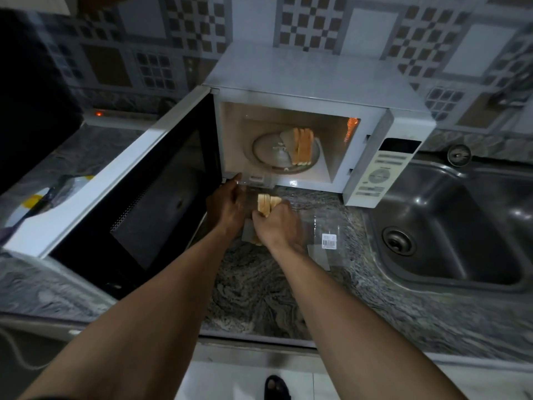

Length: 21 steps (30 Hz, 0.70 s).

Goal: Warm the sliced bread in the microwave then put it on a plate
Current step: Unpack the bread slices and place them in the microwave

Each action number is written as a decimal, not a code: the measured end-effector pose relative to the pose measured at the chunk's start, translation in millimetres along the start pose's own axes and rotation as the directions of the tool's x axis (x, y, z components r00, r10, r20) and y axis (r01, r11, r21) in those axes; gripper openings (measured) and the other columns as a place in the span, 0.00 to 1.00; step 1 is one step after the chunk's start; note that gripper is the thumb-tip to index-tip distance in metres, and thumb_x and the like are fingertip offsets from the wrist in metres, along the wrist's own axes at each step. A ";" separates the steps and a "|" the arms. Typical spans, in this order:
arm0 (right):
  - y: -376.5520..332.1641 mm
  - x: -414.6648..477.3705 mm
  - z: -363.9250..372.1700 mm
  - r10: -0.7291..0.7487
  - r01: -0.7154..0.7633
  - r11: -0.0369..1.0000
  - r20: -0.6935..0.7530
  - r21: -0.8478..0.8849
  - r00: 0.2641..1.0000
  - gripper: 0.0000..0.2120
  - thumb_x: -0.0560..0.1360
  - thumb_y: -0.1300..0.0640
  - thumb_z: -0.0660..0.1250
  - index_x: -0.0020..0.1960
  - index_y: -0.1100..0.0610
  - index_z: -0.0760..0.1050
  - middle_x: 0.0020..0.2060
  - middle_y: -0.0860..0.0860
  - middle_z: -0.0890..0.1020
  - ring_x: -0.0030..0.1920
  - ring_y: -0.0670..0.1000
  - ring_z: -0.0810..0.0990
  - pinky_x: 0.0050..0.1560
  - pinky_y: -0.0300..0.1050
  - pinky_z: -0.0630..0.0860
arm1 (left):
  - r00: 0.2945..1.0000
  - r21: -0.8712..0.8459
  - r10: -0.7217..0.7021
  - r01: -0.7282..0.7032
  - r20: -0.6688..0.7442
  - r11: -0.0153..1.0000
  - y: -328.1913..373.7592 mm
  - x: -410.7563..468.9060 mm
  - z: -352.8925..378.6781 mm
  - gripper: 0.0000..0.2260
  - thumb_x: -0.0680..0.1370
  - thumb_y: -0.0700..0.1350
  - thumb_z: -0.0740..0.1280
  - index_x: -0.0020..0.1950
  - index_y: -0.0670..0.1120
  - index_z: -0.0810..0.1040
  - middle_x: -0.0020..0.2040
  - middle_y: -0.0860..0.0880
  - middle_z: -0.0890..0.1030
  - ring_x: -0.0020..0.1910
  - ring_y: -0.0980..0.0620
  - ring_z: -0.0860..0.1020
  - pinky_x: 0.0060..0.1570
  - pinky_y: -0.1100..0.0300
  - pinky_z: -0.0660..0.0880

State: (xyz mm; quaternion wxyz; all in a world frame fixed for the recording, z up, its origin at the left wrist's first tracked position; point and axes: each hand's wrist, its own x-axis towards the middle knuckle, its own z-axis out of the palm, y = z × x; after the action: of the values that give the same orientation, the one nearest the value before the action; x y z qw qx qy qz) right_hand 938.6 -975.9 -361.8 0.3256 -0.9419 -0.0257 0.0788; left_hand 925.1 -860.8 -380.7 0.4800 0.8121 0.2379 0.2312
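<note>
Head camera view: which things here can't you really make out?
- Plate, head view: the open microwave door covers most of it.
- Bread bag, head view: the label print is too small to read.
- Slices held by the right hand: their lower part is hidden by both hands; the left hand is alongside.
- Microwave panel: its button text is blurred.

Microwave (317, 79) — white casing, black door window. Bread slices (301, 145) golden-tan. Countertop (259, 284) grey, swirled marble pattern. Wall tiles (184, 27) — brown-and-white checkerboard. Sink (461, 226) steel-grey.
</note>
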 end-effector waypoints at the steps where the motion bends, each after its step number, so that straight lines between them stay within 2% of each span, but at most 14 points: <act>1: 1.7 -2.0 -2.2 0.009 -0.009 1.000 -0.008 0.023 1.000 0.22 0.74 0.42 0.70 0.58 0.58 0.74 0.50 0.55 0.84 0.52 0.59 0.83 0.47 0.48 0.79 | 1.000 0.033 0.012 -0.012 -0.002 0.999 -0.1 -0.9 -0.5 0.16 0.83 0.46 0.61 0.70 0.49 0.76 0.64 0.45 0.80 0.62 0.47 0.77 0.60 0.59 0.73; 2: 4.4 -2.3 -3.8 0.022 -0.022 0.999 -0.013 0.044 1.000 0.22 0.73 0.42 0.71 0.57 0.58 0.74 0.49 0.54 0.84 0.51 0.58 0.83 0.48 0.48 0.80 | 1.000 0.051 0.013 -0.013 0.000 0.999 -0.7 -1.1 -0.4 0.16 0.83 0.46 0.61 0.70 0.49 0.76 0.64 0.45 0.80 0.63 0.47 0.77 0.61 0.57 0.73; 6: 11.7 -6.6 -17.1 0.059 -0.059 0.998 -0.030 -0.007 0.998 0.20 0.74 0.41 0.70 0.52 0.59 0.78 0.44 0.52 0.84 0.46 0.56 0.84 0.42 0.44 0.77 | 0.999 0.014 -0.049 0.049 0.015 0.999 1.8 -4.7 -0.8 0.16 0.83 0.45 0.62 0.71 0.50 0.75 0.67 0.45 0.78 0.66 0.47 0.75 0.62 0.62 0.69; 9: 12.9 -6.5 -25.1 0.091 -0.091 0.996 -0.044 -0.012 0.995 0.20 0.74 0.42 0.71 0.52 0.58 0.79 0.45 0.54 0.84 0.46 0.57 0.84 0.44 0.46 0.79 | 0.999 0.036 -0.045 0.045 0.012 0.998 1.2 -8.6 -2.6 0.16 0.83 0.46 0.62 0.70 0.51 0.75 0.65 0.44 0.79 0.64 0.45 0.76 0.64 0.54 0.73; 11: 12.1 -5.1 -31.8 0.101 -0.102 0.994 -0.052 -0.029 0.994 0.19 0.73 0.42 0.71 0.52 0.58 0.79 0.45 0.53 0.84 0.45 0.57 0.84 0.46 0.48 0.81 | 0.999 0.058 -0.042 0.042 -0.001 0.997 -1.2 -11.4 -3.8 0.15 0.83 0.45 0.61 0.69 0.52 0.76 0.64 0.44 0.79 0.63 0.44 0.77 0.63 0.54 0.73; 15: 6.9 1.0 -44.7 0.077 -0.080 0.995 -0.046 -0.053 0.996 0.16 0.74 0.44 0.71 0.45 0.58 0.80 0.42 0.53 0.84 0.43 0.56 0.84 0.42 0.46 0.78 | 0.999 0.171 0.039 -0.033 -0.027 0.985 -3.4 -21.1 -5.8 0.18 0.81 0.41 0.60 0.68 0.54 0.77 0.61 0.45 0.82 0.59 0.43 0.79 0.53 0.60 0.70; 18: 2.1 6.8 -54.9 0.085 -0.089 0.995 -0.083 -0.044 0.993 0.17 0.73 0.45 0.71 0.50 0.59 0.79 0.46 0.54 0.84 0.46 0.58 0.84 0.42 0.47 0.78 | 0.998 0.231 0.070 -0.069 0.004 0.970 -4.7 -31.7 -7.6 0.17 0.81 0.41 0.60 0.68 0.53 0.77 0.62 0.45 0.81 0.60 0.41 0.78 0.54 0.58 0.72; 21: -0.3 12.8 -66.6 0.075 -0.081 0.996 -0.113 -0.048 0.991 0.20 0.75 0.47 0.70 0.59 0.61 0.75 0.51 0.55 0.83 0.51 0.59 0.83 0.41 0.46 0.73 | 0.997 0.278 0.068 -0.076 0.039 0.958 -7.2 -45.5 -9.0 0.16 0.82 0.43 0.62 0.68 0.53 0.78 0.61 0.44 0.82 0.59 0.42 0.78 0.49 0.59 0.70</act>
State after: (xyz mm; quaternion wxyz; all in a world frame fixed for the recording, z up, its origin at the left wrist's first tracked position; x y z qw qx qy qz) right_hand 962.2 -1014.9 -311.6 0.2981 -0.9534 0.0273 0.0380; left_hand 883.0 -879.3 -389.9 0.3554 0.8830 0.2315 0.2009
